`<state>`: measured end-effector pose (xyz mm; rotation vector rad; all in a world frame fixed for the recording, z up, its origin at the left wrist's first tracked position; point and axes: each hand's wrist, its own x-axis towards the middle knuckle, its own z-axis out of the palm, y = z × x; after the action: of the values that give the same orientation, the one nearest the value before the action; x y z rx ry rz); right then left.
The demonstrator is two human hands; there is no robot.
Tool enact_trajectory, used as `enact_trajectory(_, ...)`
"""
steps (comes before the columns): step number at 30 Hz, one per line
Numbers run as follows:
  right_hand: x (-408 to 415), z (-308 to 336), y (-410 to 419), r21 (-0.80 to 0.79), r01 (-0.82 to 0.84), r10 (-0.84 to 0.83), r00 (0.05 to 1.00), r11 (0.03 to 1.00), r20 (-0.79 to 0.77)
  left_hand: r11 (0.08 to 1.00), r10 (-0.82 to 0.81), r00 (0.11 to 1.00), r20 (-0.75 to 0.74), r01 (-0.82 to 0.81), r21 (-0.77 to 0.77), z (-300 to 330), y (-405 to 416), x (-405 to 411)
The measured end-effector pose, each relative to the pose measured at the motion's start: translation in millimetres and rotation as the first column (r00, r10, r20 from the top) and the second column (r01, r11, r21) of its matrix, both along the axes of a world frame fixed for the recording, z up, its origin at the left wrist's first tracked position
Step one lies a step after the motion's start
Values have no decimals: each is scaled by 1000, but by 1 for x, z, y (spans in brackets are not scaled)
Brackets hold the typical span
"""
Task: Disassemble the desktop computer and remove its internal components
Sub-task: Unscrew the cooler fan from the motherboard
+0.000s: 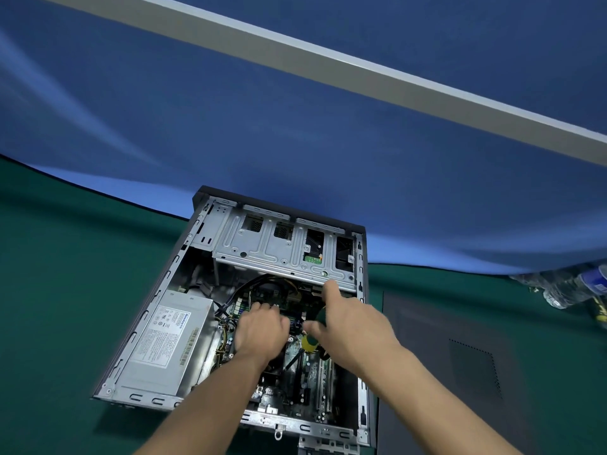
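Two bare forearms reaching toward twelve o'clock, left hand (pixel 259 326) palm down with fingers curled at their tips, right hand (pixel 351 320) at its three o'clock, index finger extended, remaining fingers wrapped around a green-and-yellow handled screwdriver (pixel 310 339)

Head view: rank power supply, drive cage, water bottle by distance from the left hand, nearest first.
1. power supply, just left of the left hand, inside the case
2. drive cage, beyond the hand, at the case's far end
3. water bottle, far right on the table
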<state>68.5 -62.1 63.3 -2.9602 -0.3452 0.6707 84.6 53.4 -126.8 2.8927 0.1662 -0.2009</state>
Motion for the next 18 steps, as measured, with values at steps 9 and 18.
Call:
enact_trajectory(9,-4,-2,-4,16,-38,37,996,999,79,1000,-2,1000,-10,2,-1,1,0,0)
enact_trajectory(18,3,-4,-19,-60,51,-46,996,997,75,1000,-10,1000,-8,10,-14,0,1,-1)
